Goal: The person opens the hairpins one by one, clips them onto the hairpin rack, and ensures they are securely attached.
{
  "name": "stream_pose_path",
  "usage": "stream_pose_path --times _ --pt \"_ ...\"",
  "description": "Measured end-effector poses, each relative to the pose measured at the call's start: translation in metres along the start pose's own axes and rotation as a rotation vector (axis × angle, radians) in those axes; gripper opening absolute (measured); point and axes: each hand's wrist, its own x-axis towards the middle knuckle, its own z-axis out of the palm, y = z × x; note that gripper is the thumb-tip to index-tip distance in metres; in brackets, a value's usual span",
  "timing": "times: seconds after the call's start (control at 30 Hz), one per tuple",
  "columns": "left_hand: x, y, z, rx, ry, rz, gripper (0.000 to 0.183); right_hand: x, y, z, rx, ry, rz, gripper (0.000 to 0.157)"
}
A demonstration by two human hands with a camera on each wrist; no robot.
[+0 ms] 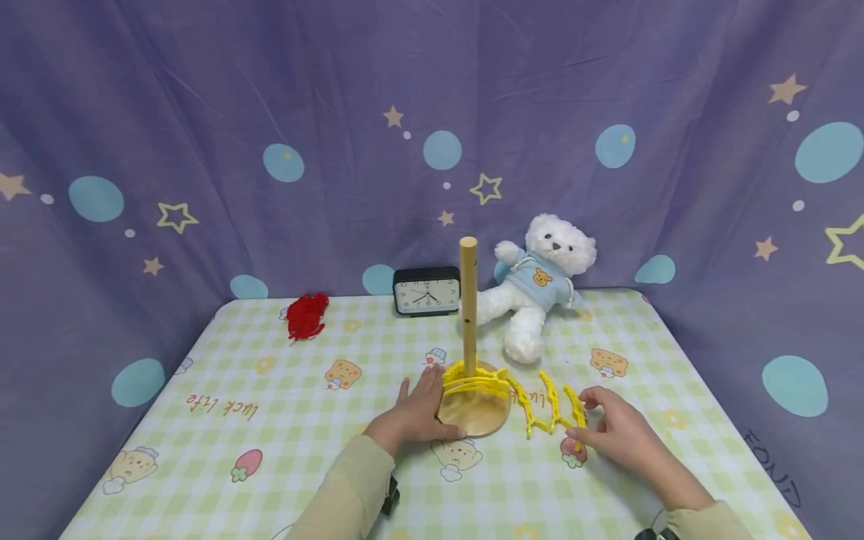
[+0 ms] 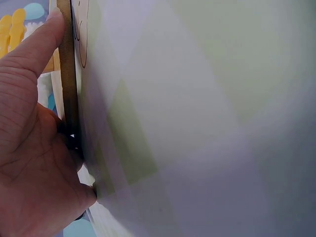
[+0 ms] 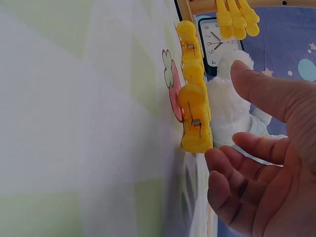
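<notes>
The left hand (image 1: pixel 418 412) lies along the left and near edge of a round wooden base (image 1: pixel 472 416), its fingers stretched out and its thumb spread apart from them, steadying against the rim. From this base an upright wooden post (image 1: pixel 469 315) rises, and around its foot sit several curved yellow clip pieces (image 1: pixel 475 388) (whether they ring the post or only hook on it, I cannot tell). Three more yellow plastic spring clips (image 1: pixel 554 401) lie side by side on the checkered tablecloth (image 1: pixel 290 450), between the base and the right hand (image 1: pixel 617 424). That hand is at the outermost of the three, thumb and fingers apart with a gap between them; whether a fingertip touches the clip is unclear. The right wrist view shows a coiled metal spring (image 3: pixel 196 122) in the nearest clip. Behind the post stands a black-framed analog clock (image 1: pixel 427 298), with a white teddy bear (image 1: pixel 529 298) in a light blue top leaning to its right against a purple patterned curtain (image 1: pixel 378 60). A red yarn-like bundle (image 1: pixel 307 316) rests near the tablecloth's far left corner.
</notes>
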Motion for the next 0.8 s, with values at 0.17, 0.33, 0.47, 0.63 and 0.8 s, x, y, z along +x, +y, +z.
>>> stream_pose_path --times 0.17,0.33,0.47,0.63,0.8 --pt "-0.0008 0.0002 -0.0005 -0.003 -0.002 0.003 0.118 -0.0026 0.0017 -0.001 -0.004 -0.048 0.06 0.073" --pt "-0.0008 0.0005 -0.0007 0.004 -0.005 0.003 0.118 -0.0035 0.0038 -0.0012 -0.075 -0.096 0.091 0.079" --pt "0.0003 -0.0004 0.0 -0.015 0.005 0.007 0.12 -0.0028 0.0043 -0.0018 -0.112 -0.119 0.097 0.073" --pt "0.0039 -0.0047 0.0045 -0.01 0.007 -0.003 0.12 -0.0009 0.0022 -0.0013 -0.112 -0.151 0.112 0.068" --pt "0.004 -0.0045 0.0046 -0.002 0.002 -0.002 0.119 -0.0008 0.0003 0.0006 -0.146 -0.156 0.12 0.066"
